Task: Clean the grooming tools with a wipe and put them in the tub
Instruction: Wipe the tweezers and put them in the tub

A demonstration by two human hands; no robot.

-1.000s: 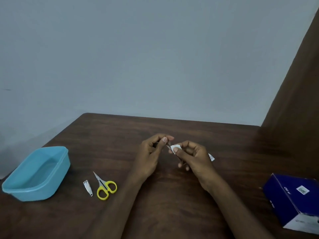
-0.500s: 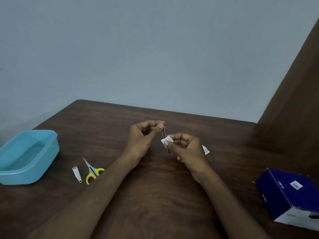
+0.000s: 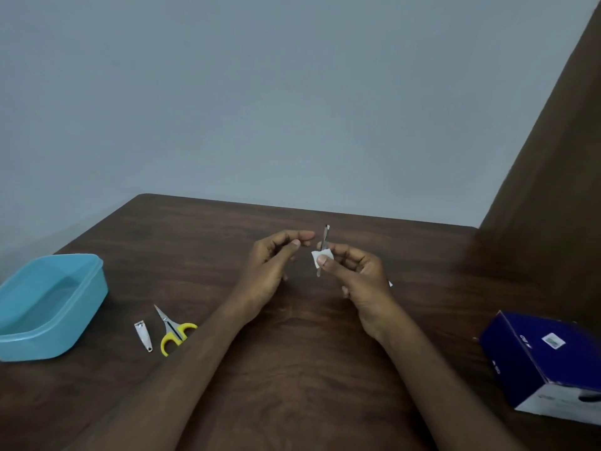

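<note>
Tweezers stand nearly upright in the right hand, whose thumb and forefinger pinch a small white wipe folded round the middle of the tool, so those fingers are closed on wipe and metal together. The left hand hovers just beside it, its fingers loosely curled and holding nothing, thumb and forefinger tip near each other but not touching the tool. Both hands are raised a little above the dark wooden surface.

Risk sits mainly in that single pinch: the tool is thin and smooth, the wipe probably damp, and with only one hand on it a sliding stroke could let the metal slip through and drop. If the left hand does not take hold of the upper end before the wipe is drawn along, I judge the tool likely to tilt or fall (the pointed tips could also nick a fingertip).

At far left the blue tub lies open, and as far as can be seen nothing is inside. Nail clippers and yellow-handled scissors lie on the surface between the tub and the left forearm, so most of the task looks undone. A dark blue box rests at the right; its contents cannot be seen.
</note>
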